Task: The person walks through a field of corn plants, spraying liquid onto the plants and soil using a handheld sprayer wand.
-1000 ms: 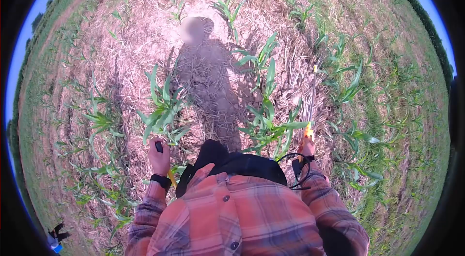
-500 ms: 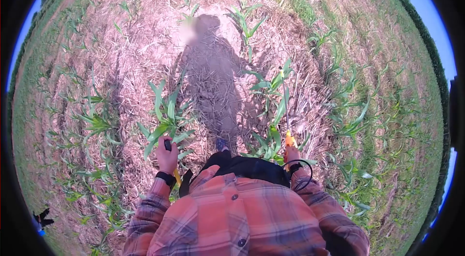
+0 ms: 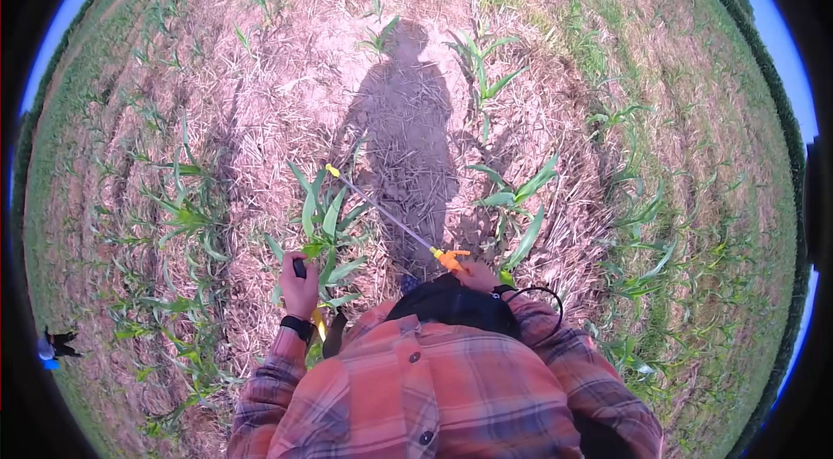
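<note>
My right hand [image 3: 475, 275] is wrapped round the orange handle of a spray wand [image 3: 392, 218]. The wand's thin tube slants up and left across the shadow, and its yellow nozzle tip is near a young corn plant [image 3: 328, 214] on the left. My left hand [image 3: 299, 287] is closed round a black grip, with a yellow part showing below the wrist. Leaves of the left plant stand just beside this hand. A black hose loops by my right wrist. Another corn plant [image 3: 521, 197] grows ahead of my right hand.
Dry straw and soil [image 3: 278, 95] lie between rows of young corn. My shadow [image 3: 408, 129] falls straight ahead. More plants [image 3: 184, 214] grow at the left and right. Another person [image 3: 59, 344] is far off at the lower left edge.
My right hand has moved left, and the wand has swung from pointing ahead on the right to slanting left. My left hand has stayed closed on the black grip.
</note>
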Available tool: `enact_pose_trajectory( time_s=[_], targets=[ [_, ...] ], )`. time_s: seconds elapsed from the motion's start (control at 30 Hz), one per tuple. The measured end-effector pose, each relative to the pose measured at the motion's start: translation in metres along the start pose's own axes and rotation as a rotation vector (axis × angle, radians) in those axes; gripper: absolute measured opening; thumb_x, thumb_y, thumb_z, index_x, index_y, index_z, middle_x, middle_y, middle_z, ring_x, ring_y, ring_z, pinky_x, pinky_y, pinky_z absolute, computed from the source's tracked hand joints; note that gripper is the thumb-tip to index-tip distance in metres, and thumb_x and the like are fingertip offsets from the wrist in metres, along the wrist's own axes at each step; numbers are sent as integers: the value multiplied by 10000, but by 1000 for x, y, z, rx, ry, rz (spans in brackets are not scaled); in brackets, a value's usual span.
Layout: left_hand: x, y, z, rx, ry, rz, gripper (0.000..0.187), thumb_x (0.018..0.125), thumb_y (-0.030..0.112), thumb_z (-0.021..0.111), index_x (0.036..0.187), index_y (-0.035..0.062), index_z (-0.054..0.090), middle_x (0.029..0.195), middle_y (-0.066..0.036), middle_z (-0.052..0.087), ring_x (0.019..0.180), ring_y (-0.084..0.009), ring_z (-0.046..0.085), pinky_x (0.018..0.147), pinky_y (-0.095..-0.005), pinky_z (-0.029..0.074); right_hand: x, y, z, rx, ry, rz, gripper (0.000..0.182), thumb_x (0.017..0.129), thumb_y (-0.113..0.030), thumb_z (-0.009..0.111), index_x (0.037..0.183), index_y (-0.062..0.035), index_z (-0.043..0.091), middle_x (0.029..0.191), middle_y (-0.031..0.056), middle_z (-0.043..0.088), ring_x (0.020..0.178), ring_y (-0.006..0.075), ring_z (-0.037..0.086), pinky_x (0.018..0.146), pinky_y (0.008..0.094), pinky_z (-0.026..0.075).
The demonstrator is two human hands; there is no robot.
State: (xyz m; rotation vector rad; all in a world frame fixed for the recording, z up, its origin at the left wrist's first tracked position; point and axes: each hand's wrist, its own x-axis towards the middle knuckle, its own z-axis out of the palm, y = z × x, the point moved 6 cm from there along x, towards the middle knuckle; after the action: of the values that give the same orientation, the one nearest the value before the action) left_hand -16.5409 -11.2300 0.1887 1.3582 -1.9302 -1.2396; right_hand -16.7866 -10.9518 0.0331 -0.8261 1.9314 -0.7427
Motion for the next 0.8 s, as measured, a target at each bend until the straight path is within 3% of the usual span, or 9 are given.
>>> enact_pose_trajectory(
  time_s=[0.1,0.23,0.37,0.5,0.57,0.63,0.73,0.8],
  targets=[
    [14,3,-2,46,49,18,160,716,24,534,860,51,469,623,-27,419,536,-99,384,486,-255,330,27,-14,-3,-146,-110,-123,354,800,-413,509,858,-69,570,670,96,574,634,199,567,582,319,422],
    [35,9,2,14,141,84,154,719,21,525,860,55,473,627,-30,439,532,-100,397,488,-253,342,64,-20,-17,-96,-243,-184,377,768,-426,533,875,-68,575,729,135,582,673,265,575,615,351,433],
    [63,31,20,23,185,4,124,740,50,519,855,66,475,601,-21,433,514,-83,395,466,-251,341,103,-8,-46,-113,-237,-140,364,804,-402,513,861,-44,543,740,118,572,690,219,570,617,313,418],
    [111,42,54,25,214,69,108,743,55,513,845,61,477,582,-20,420,489,-79,406,450,-250,354,153,38,-100,-139,-8,-214,400,790,-433,518,860,-42,560,743,118,577,672,220,560,612,340,419],
    [132,65,76,71,216,98,113,743,53,510,849,53,472,582,-23,428,477,-80,413,442,-256,358,164,53,-132,-213,28,-118,389,790,-420,522,862,-40,569,694,103,580,631,199,558,583,330,423],
    [149,87,99,83,191,105,112,743,51,510,849,51,472,581,-36,444,484,-92,446,446,-265,370,159,71,-169,-65,141,105,349,798,-381,522,827,-36,570,622,73,567,577,162,556,531,308,421],
    [175,111,130,162,156,134,96,741,52,506,834,48,483,639,-60,483,486,-135,479,475,-274,392,157,97,-214,70,278,208,286,800,-321,535,746,-41,560,546,36,535,484,123,515,453,280,395],
    [197,110,147,238,144,228,124,742,50,504,863,50,475,600,-38,463,473,-110,474,447,-260,385,156,122,-239,90,372,269,271,801,-305,537,718,-47,554,534,28,525,457,116,499,427,275,382]
  ],
)
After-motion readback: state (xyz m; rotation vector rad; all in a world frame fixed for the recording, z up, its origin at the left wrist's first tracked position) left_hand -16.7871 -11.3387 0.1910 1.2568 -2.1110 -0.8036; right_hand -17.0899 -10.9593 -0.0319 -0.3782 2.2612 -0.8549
